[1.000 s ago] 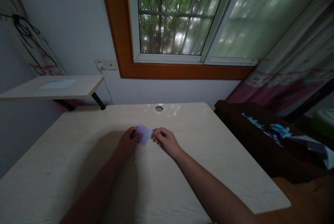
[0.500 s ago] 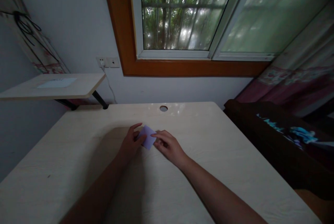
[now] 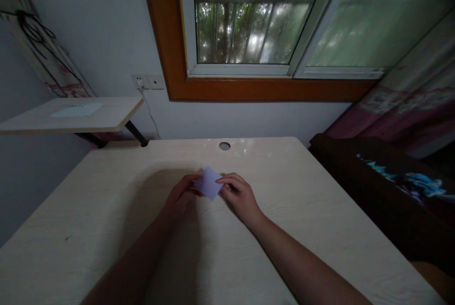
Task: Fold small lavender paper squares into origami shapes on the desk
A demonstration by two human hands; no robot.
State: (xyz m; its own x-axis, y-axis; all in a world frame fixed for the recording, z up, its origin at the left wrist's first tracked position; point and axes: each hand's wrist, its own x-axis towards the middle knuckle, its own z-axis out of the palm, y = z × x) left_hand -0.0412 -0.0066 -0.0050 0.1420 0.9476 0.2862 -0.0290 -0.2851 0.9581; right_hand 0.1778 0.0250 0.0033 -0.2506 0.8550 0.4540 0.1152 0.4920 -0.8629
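Dim room here, and daylight glares through the window [image 3: 249, 30] at upper centre! Soft shadow [image 3: 142, 210] spreads across the desk [image 3: 302, 191] left of centre; pale glints dot its far edge. Wide-angle lines lean outward, upper right corner fading to near-black.

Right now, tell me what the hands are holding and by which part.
A purple paper square: the left hand holds it near its left corner, the right hand near its right corner.
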